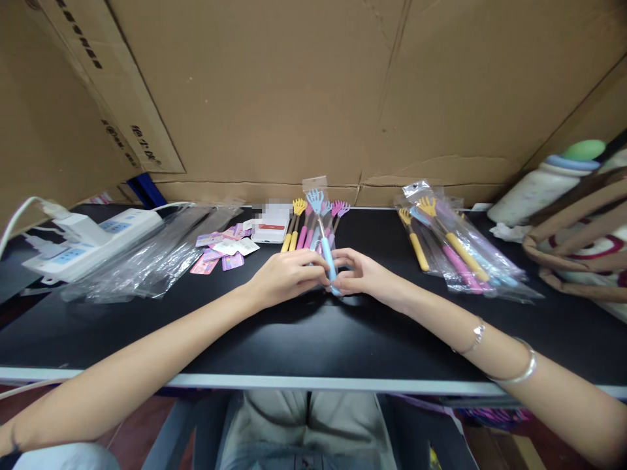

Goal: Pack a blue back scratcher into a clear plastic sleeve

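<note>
A light-blue back scratcher (325, 243) in a clear plastic sleeve is held at mid-table, its claw end pointing away from me. My left hand (292, 274) has its fingers closed on the handle from the left. From the right, my right hand (360, 273) pinches the same handle near its lower end. Just behind my hands lie unwrapped back scratchers, with yellow ones (292, 227) to the left and pink and purple ones (339, 210) partly hidden by the blue one.
Clear sleeves (161, 251) lie at left beside a white power strip (98, 241). Small printed cards (223, 249) sit near a white box (272, 225). Several bagged back scratchers (455, 245) lie right, before a bottle (539, 186) and a bag (578, 235). Cardboard (294, 98) stands behind.
</note>
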